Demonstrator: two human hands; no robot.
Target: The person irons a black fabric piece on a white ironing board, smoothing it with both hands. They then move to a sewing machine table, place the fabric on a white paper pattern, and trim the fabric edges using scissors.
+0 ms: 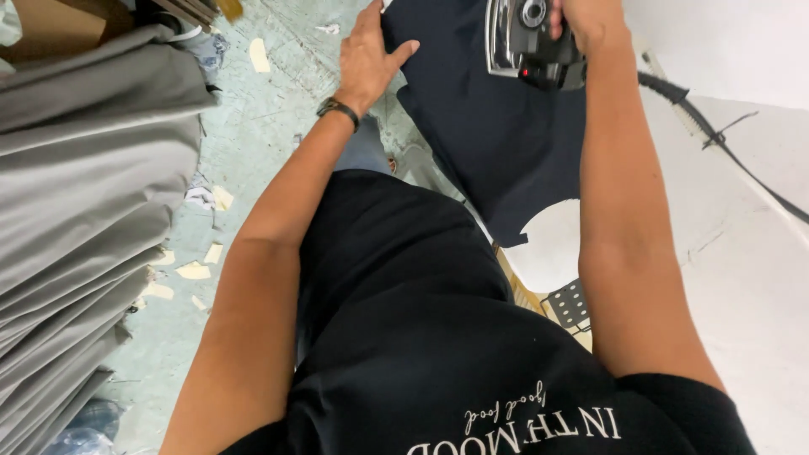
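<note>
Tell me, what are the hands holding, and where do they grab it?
The right hand grips an iron by its top handle. The left hand holds nothing; it presses flat on the dark cloth.

Grey cloth (93, 211) lies stacked in folds at one side, paper scraps (195, 271) litter the pale green floor (253, 126), and a black cable (716, 143) crosses the white tabletop (742, 253).

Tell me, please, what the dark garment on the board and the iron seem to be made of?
The dark garment looks like soft matte woven or knit cloth, navy: it drapes limply over the board edge. The iron, gripped by the right hand, seems black plastic with shiny metal parts that glint. The left hand presses the cloth flat.
</note>
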